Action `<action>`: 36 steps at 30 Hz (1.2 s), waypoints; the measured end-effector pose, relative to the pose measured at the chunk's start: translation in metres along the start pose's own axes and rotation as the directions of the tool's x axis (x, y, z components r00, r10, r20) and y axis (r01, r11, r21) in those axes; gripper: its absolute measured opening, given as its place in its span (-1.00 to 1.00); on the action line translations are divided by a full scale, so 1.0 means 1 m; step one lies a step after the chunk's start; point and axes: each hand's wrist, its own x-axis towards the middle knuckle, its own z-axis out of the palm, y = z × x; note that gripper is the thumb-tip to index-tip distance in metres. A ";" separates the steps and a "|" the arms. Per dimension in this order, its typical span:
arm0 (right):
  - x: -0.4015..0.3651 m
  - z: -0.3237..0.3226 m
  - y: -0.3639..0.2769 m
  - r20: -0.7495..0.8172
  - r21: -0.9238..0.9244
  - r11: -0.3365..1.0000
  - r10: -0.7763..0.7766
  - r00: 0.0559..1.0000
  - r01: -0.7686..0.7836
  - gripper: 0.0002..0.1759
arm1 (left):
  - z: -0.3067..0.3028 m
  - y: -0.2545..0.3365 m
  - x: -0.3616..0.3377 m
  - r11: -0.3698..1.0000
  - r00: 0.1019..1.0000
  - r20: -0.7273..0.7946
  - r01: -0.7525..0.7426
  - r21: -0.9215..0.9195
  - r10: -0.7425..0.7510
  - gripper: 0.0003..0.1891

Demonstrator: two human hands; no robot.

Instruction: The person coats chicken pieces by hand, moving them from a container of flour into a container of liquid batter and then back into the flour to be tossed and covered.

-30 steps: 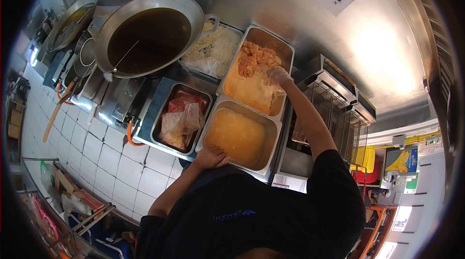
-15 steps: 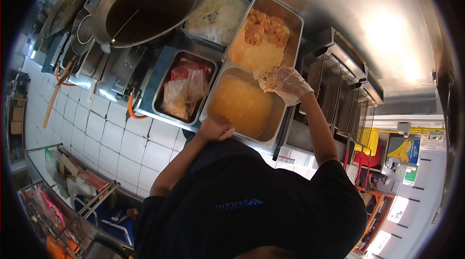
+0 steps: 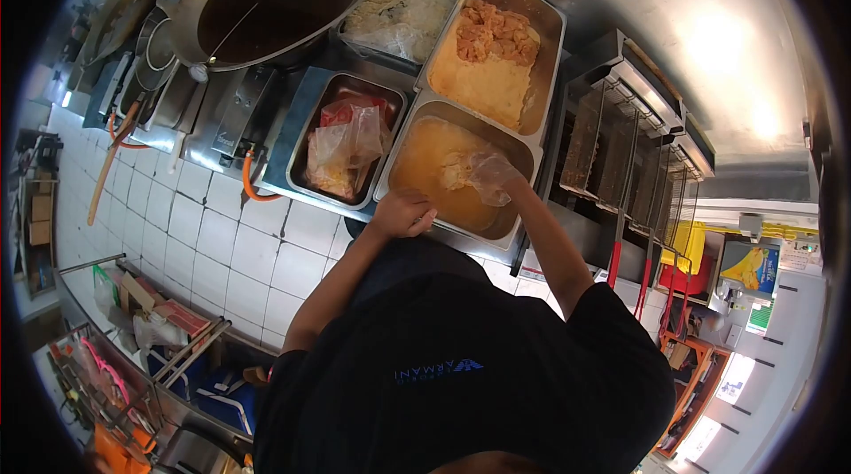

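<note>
My right hand, in a clear plastic glove, is low over the tray of yellowish liquid, its fingers on a pale coated piece at the liquid's surface. My left hand is bare and curled at that tray's near left edge; whether it grips the rim cannot be made out. Behind this tray, another tray holds pale powder with orange-brown raw pieces on top. To the left, a smaller tray holds plastic bags.
A large wok of dark liquid stands at the back left, with a wooden handle jutting out further left. Behind the trays is a container of pale food in plastic. Wire fryer baskets with red handles are at the right.
My right hand has moved down and left from the border of the two trays into the liquid tray, bringing the coated piece along. My left hand remains at the tray's near edge.
</note>
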 end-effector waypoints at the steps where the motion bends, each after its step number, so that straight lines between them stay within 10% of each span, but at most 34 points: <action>1: 0.005 0.018 0.010 0.024 -0.061 0.998 -0.018 1.000 0.020 -0.64 | -0.001 0.000 -0.001 1.000 1.000 0.001 0.005 -0.002 -0.005 -0.76; 8: 0.015 -0.006 -0.032 0.045 0.458 0.796 0.425 0.904 -0.397 -0.64 | -0.004 0.005 0.001 1.000 1.000 0.017 -0.006 0.005 0.006 -0.79; 14: 0.026 -0.023 -0.036 0.077 0.024 0.997 0.067 0.995 -0.069 -0.65 | 0.000 0.004 0.001 0.999 0.997 -0.059 -0.046 -0.014 0.046 -0.79; 16: 0.025 -0.007 -0.024 -0.090 0.192 0.981 0.035 0.995 -0.017 -0.70 | 0.000 0.002 0.000 0.999 0.998 -0.052 -0.048 -0.011 0.047 -0.78; 19: 0.017 -0.008 -0.022 -0.118 0.468 0.872 0.224 0.968 -0.145 -0.72 | 0.004 -0.001 -0.002 0.999 0.998 -0.049 -0.046 -0.012 0.046 -0.77; 23: -0.018 -0.079 -0.036 -0.025 0.301 0.928 0.236 0.972 -0.218 -0.76 | 0.002 0.001 -0.001 0.999 0.998 -0.051 -0.047 -0.014 0.046 -0.76; 36: -0.067 -0.152 -0.065 -0.064 0.570 0.728 0.502 0.862 -0.382 -0.58 | 0.004 0.001 -0.001 0.997 0.994 -0.090 -0.063 -0.038 0.059 -0.81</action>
